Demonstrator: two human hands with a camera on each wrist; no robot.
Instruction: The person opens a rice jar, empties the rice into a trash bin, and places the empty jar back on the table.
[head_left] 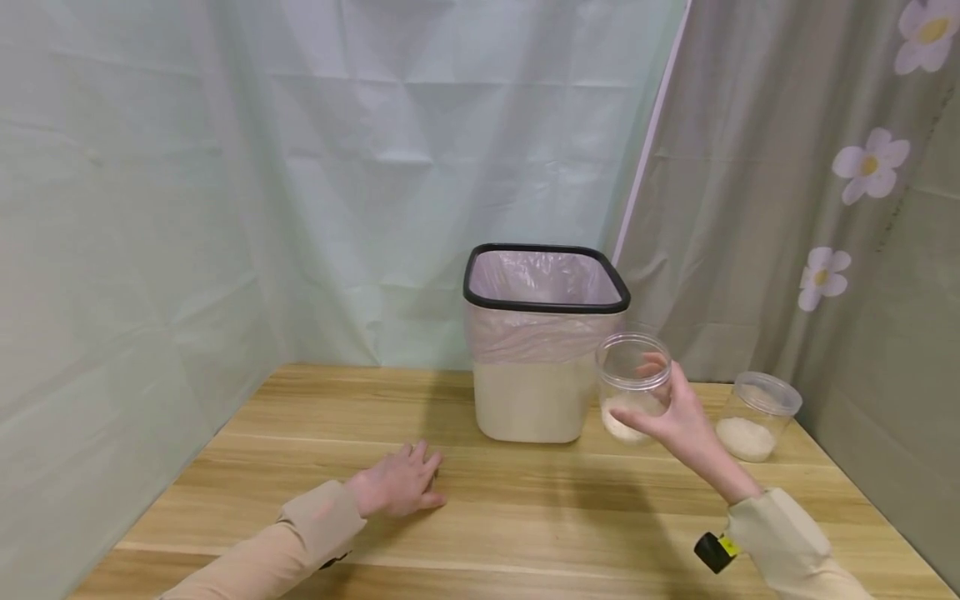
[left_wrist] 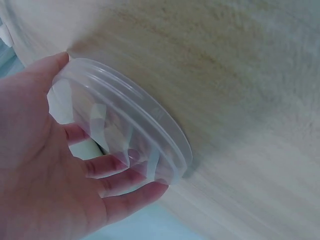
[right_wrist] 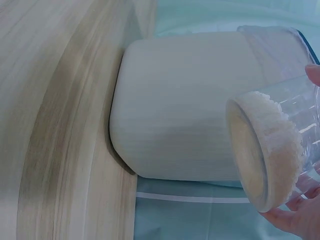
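Clear cylindrical plastic jar (head_left: 628, 385), uncapped, with white grains (right_wrist: 275, 135) in its bottom, is in the air above the pale wood-grain table (head_left: 510, 533), near the right side of the cream square bin with a black rim and translucent liner (head_left: 528, 404). The right hand (head_left: 686, 425) holds it from one side, thumb and fingers spread wide around the wall.

A spill looks the likeliest mishap: with nothing covering the mouth, too much tilt could send grains onto the wood. Smooth plastic might also slide through that one-sided hold, and a swing toward the bin could knock the jar against its rim. The left hand (head_left: 401, 483) grips a shallow round transparent plastic lid (left_wrist: 125, 120) across its width, so uneven pressure at the edges might let it slip or flex.

Only the left wrist view shows that lid clearly; from the head, the hand's back hides most or all of it. The right wrist view shows the jar's base clear of the wood, and the depth of the grains. The head view alone takes in the second, lidded clear jar (head_left: 756, 417) at the right and the bin's lined mouth.
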